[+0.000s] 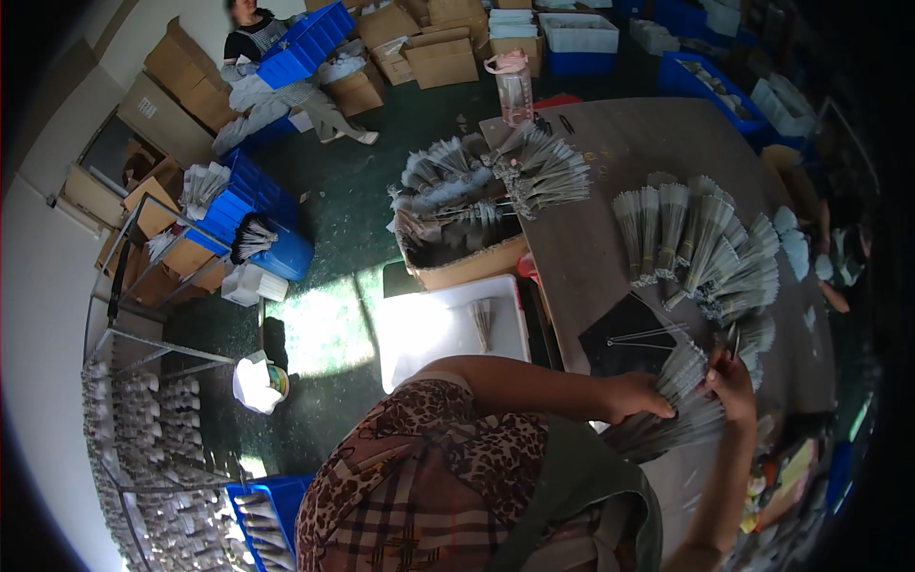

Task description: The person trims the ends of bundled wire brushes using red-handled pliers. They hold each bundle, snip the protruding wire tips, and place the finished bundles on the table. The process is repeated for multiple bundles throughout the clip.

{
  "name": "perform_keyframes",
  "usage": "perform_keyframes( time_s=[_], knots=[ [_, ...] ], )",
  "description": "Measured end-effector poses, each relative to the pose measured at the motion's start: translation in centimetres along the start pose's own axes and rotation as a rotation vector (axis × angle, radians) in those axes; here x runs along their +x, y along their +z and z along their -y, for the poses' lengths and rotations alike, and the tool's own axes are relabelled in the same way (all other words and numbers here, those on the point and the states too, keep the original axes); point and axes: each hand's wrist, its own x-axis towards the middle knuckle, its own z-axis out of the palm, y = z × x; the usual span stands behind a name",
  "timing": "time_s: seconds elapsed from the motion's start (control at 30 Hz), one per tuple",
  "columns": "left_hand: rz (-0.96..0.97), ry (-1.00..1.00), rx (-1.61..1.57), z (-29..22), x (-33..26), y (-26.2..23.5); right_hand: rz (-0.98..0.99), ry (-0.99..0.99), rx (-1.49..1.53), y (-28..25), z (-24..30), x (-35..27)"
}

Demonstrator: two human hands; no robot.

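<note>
My left hand (pixel 637 397) is closed around a loose bundle of thin grey-white strands (pixel 682 374) above the near part of the table. My right hand (pixel 731 383) is right beside it, fingers closed on a small metal tool with pointed blades (pixel 732 337), which looks like scissors. Its thumb is close to the bundle, and I cannot tell whether it touches. More strands (pixel 658 437) fan out below my hands. Thin looped wires (pixel 648 334) lie on a black sheet (pixel 610 341) to the left of the bundle. Tied fan-shaped bundles (pixel 672 224) lie in rows beyond my hands.
More bundles (pixel 538 172) lie at the table's (pixel 591 248) far left corner, near a pink-topped bottle (pixel 515 91). A cardboard box (pixel 467 272) and a white tray (pixel 505 319) stand left of the table. Further off, a person (pixel 257 43) carries a blue crate (pixel 305 46).
</note>
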Motion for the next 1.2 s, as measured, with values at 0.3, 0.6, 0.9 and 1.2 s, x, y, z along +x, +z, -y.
perform_keyframes(
  time_s=[0.3, 0.6, 0.9, 1.2],
  knots=[
    [-0.045, -0.119, -0.118, -1.0, -0.7, -0.1, -0.016, -0.001, 0.005, 1.0, 1.1, -0.7],
    [-0.095, -0.166, -0.059, -1.3, -0.6, 0.3, -0.019, -0.056, -0.012, 0.5, 0.3, -0.9],
    [-0.130, -0.102, -0.045, -1.3, -0.7, 0.8, -0.062, -0.004, -0.068, 0.5, 0.3, -1.4],
    [-0.136, -0.093, 0.024, -1.6, -0.7, 1.7, -0.140, -0.039, -0.134, 0.5, -0.3, -1.5]
  ],
)
